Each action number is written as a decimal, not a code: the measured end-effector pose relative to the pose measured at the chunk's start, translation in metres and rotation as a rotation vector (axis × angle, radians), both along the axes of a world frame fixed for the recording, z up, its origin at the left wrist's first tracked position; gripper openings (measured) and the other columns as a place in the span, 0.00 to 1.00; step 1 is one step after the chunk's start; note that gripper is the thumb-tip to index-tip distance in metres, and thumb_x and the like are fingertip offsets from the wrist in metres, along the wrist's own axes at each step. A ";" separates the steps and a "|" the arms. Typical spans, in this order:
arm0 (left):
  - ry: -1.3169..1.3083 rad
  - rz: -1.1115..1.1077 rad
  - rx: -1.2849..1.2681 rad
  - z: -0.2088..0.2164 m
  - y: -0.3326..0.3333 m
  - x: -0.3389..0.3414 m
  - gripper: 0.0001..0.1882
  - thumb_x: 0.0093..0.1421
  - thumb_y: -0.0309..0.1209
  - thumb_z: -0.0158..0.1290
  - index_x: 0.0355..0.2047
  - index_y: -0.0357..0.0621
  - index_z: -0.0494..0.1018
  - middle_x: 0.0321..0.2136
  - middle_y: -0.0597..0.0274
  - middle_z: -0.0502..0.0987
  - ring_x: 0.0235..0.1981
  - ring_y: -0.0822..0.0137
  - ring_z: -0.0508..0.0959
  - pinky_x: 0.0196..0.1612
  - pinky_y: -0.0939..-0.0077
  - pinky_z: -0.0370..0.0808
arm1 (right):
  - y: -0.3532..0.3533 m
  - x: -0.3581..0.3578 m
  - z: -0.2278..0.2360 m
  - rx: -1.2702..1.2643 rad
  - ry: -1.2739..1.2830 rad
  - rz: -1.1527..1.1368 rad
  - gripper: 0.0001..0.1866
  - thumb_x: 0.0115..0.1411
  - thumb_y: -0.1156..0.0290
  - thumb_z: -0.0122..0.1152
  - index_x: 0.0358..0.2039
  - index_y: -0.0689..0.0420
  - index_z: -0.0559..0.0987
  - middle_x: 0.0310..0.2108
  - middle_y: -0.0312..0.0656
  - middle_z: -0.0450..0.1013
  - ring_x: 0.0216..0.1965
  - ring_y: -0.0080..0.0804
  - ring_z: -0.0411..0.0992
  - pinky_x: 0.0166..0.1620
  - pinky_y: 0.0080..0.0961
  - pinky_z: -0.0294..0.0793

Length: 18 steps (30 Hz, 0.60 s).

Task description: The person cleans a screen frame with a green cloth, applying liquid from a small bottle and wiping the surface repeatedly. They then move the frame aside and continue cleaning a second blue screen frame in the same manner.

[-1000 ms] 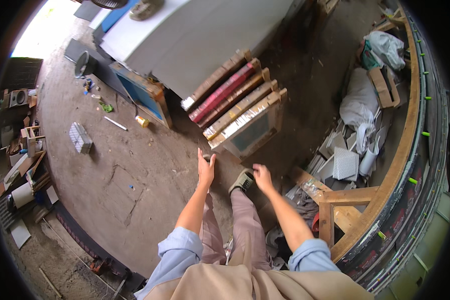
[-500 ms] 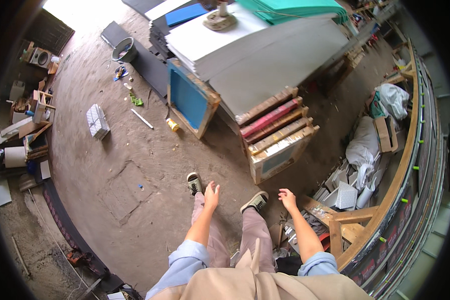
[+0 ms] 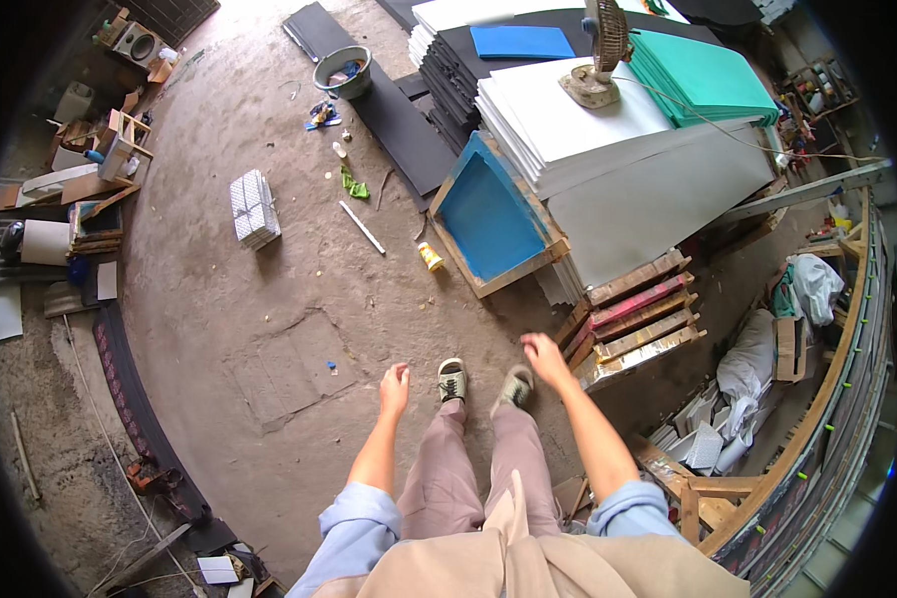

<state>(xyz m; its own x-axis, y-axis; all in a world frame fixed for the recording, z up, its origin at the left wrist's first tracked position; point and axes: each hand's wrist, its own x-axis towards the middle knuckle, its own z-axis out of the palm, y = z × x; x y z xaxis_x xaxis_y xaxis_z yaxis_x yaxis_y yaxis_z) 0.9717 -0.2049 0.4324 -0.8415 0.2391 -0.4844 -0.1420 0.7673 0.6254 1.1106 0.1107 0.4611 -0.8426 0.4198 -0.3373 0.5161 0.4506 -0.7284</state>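
Step carefully with left hand (image 3: 394,391) and right hand (image 3: 546,356) empty, skirting the wooden frames (image 3: 644,319) beyond the right.

wooden frames (image 3: 644,314), lined up, one red-edged

2 hands (image 3: 394,391) | 2 shoes (image 3: 451,380) | 5 stkd frms (image 3: 646,321) | 1 fan (image 3: 605,40) | 1 bkt (image 3: 349,92) | 1 yel cup (image 3: 430,256)

Left hand (image 3: 394,391) empty, loosely curled; right hand (image 3: 546,360) empty, slightly blurred; forearms (image 3: 374,450) extended, apart.
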 end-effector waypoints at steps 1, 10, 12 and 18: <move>0.001 0.019 0.031 0.000 0.008 -0.009 0.13 0.60 0.32 0.48 0.43 0.41 0.71 0.39 0.52 0.76 0.41 0.59 0.76 0.45 0.69 0.72 | 0.016 -0.022 0.003 0.068 0.081 0.000 0.11 0.54 0.73 0.53 0.39 0.60 0.75 0.40 0.49 0.71 0.44 0.44 0.69 0.49 0.33 0.68; -0.076 0.059 0.288 0.008 0.115 -0.078 0.13 0.61 0.32 0.48 0.44 0.41 0.72 0.40 0.54 0.76 0.42 0.63 0.77 0.46 0.72 0.72 | 0.141 -0.154 -0.010 0.211 0.133 -0.247 0.17 0.53 0.73 0.54 0.45 0.60 0.72 0.46 0.50 0.67 0.50 0.49 0.64 0.54 0.35 0.62; -0.098 0.086 0.286 0.014 0.144 -0.091 0.13 0.61 0.31 0.47 0.44 0.41 0.72 0.40 0.55 0.76 0.42 0.64 0.77 0.46 0.73 0.72 | 0.160 -0.168 -0.027 0.194 0.030 -0.270 0.21 0.53 0.71 0.54 0.48 0.63 0.70 0.48 0.53 0.66 0.52 0.49 0.63 0.56 0.36 0.61; -0.106 0.201 0.219 0.004 0.197 -0.127 0.13 0.60 0.31 0.48 0.44 0.42 0.72 0.40 0.56 0.77 0.41 0.66 0.77 0.46 0.73 0.72 | 0.189 -0.219 -0.065 0.177 -0.319 -0.175 0.37 0.51 0.61 0.59 0.58 0.63 0.57 0.58 0.55 0.56 0.61 0.47 0.53 0.62 0.39 0.52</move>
